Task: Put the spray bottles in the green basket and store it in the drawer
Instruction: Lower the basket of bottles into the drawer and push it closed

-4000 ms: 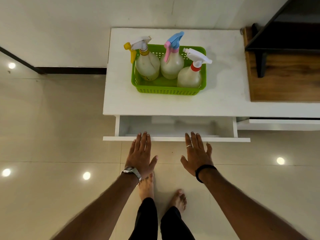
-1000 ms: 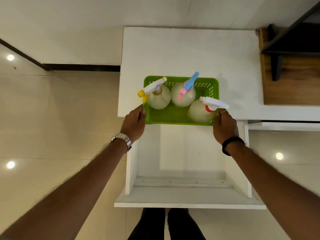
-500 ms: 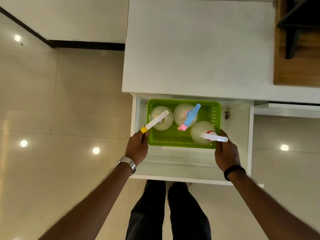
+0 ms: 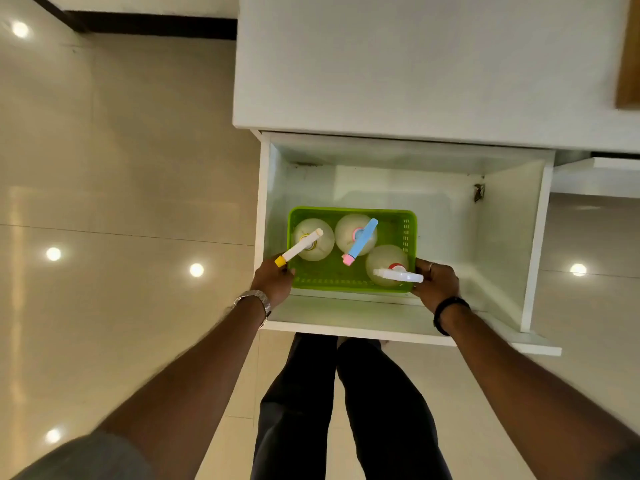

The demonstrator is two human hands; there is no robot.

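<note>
While your left hand (image 4: 273,279) and right hand (image 4: 437,284) grip the green slotted plastic basket (image 4: 408,233) of three spray bottles (image 4: 353,233) inside the open white drawer (image 4: 502,237), lower level, then release both together.

A: Were any texts, labels, brands or numbers read in the head view?

B: None could be read. A label-like ring is seen around the neck of the leftmost spray bottle (image 4: 313,239), centre of frame, but it is too small and blurred for any lettering to be made out.
</note>
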